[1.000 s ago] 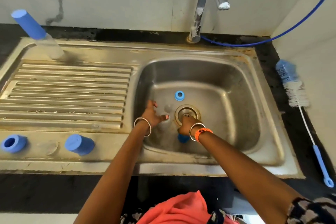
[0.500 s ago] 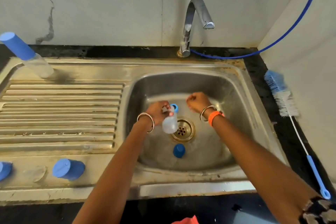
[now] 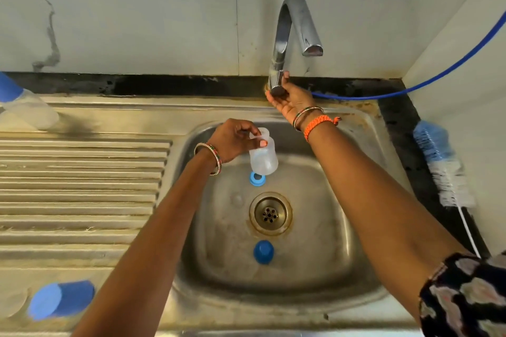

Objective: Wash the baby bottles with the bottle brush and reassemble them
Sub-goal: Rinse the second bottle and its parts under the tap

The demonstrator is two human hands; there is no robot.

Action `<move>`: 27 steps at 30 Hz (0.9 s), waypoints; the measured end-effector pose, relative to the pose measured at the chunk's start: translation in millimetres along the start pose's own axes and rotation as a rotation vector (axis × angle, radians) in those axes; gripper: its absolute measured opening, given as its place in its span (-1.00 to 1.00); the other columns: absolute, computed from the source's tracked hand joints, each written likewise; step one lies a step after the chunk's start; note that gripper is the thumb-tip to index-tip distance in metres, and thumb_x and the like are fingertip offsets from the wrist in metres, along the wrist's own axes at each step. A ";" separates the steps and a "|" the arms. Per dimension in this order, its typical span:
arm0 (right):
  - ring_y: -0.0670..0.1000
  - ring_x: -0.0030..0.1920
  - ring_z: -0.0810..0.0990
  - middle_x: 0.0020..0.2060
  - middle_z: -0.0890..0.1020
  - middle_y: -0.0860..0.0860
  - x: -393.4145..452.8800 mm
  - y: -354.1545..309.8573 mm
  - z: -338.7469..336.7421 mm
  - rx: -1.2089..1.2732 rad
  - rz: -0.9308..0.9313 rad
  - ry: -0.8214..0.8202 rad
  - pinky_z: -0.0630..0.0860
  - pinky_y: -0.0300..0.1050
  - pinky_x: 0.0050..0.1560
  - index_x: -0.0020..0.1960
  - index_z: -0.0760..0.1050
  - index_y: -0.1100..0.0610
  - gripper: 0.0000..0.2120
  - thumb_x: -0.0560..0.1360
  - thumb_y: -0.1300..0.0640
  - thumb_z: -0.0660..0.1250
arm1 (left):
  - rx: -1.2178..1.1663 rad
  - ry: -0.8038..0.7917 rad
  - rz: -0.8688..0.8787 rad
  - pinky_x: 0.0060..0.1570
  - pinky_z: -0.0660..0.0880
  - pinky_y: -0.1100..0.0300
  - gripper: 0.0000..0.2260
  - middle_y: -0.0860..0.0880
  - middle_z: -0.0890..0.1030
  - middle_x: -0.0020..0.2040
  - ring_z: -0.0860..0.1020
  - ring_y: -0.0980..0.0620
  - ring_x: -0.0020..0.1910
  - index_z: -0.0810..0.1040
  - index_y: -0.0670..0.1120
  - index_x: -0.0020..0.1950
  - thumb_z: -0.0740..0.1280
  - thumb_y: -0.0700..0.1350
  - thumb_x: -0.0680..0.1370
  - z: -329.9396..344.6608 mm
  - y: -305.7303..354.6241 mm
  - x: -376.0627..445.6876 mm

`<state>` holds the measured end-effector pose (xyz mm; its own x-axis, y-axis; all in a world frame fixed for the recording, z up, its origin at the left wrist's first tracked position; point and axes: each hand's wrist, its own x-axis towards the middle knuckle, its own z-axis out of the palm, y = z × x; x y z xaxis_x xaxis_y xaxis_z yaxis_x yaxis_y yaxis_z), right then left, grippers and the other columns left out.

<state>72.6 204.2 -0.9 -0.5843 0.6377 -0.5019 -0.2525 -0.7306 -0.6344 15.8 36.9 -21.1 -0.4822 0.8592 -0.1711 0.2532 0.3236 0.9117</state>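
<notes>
My left hand (image 3: 232, 139) pinches the neck of a small clear baby bottle (image 3: 263, 157) and holds it upright over the sink basin (image 3: 315, 227). My right hand (image 3: 287, 96) grips the handle at the base of the chrome tap (image 3: 294, 24); no water runs from the spout. On the basin floor lie a blue screw ring (image 3: 257, 178) just under the bottle and a blue cap (image 3: 263, 252) in front of the drain (image 3: 270, 213). The blue and white bottle brush (image 3: 440, 167) lies on the counter to the right.
A second bottle with a blue cap (image 3: 24, 107) leans at the far left of the ribbed drainboard (image 3: 82, 186). Another blue cap (image 3: 61, 299) lies on the sink's front left rim. A blue hose (image 3: 438, 74) runs along the back wall.
My left hand lifted the clear bottle higher above the basin. My right hand rose from the basin to the tap's handle. The camera tilted up.
</notes>
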 end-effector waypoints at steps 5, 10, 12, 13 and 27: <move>0.24 0.31 0.45 0.14 0.55 0.20 9.3 -0.4 -7.8 0.030 0.059 -0.025 0.53 0.05 0.07 -0.14 0.48 0.26 -0.94 0.52 0.33 0.27 | 0.004 -0.024 -0.018 0.14 0.53 -0.02 -0.87 -0.19 0.64 -0.10 0.54 -0.02 -0.13 0.58 -0.06 -0.20 0.52 -0.18 0.37 10.7 -1.6 3.3; 0.24 0.27 0.49 0.08 0.63 0.19 10.9 2.9 -5.4 -0.002 -0.009 0.015 0.48 0.07 0.13 -0.17 0.47 0.25 -0.90 0.50 0.38 0.27 | -0.037 -0.078 0.039 0.11 0.55 -0.03 -0.89 -0.21 0.64 -0.07 0.58 -0.09 -0.09 0.59 -0.08 -0.18 0.50 -0.20 0.39 15.4 1.3 6.2; 0.17 0.09 0.59 -0.34 0.67 0.03 9.3 2.6 -3.3 -0.066 -0.057 0.023 0.52 0.01 0.02 -0.20 0.46 0.24 -0.86 0.49 0.42 0.27 | -0.050 -0.085 0.045 0.09 0.56 -0.01 -0.90 -0.19 0.64 -0.09 0.59 -0.08 -0.09 0.59 -0.07 -0.18 0.49 -0.22 0.40 16.4 -0.3 7.2; 0.11 -0.05 0.61 -0.47 0.64 -0.03 8.5 2.6 -2.2 -0.102 -0.079 0.032 0.53 -0.03 -0.06 -0.21 0.45 0.24 -0.84 0.48 0.44 0.27 | -0.062 -0.083 0.044 0.07 0.56 0.00 -0.90 -0.17 0.64 -0.10 0.59 -0.07 -0.10 0.59 -0.07 -0.18 0.48 -0.22 0.40 17.1 -1.3 7.3; -0.01 -0.32 0.53 -0.32 0.55 0.07 -7.1 13.0 -5.3 -0.212 -0.151 0.076 0.53 -0.17 -0.22 -0.21 0.49 0.20 -0.87 0.50 0.21 0.35 | -0.099 -0.083 0.033 -0.03 0.56 0.18 -0.90 -0.15 0.62 -0.07 0.59 -0.08 -0.07 0.58 -0.17 -0.06 0.43 -0.22 0.45 22.7 -0.4 9.5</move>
<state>77.6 191.4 -8.7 -0.4904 0.7582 -0.4296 -0.1609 -0.5633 -0.8105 30.2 53.9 -31.6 -0.4031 0.8998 -0.1667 0.1820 0.2573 0.9490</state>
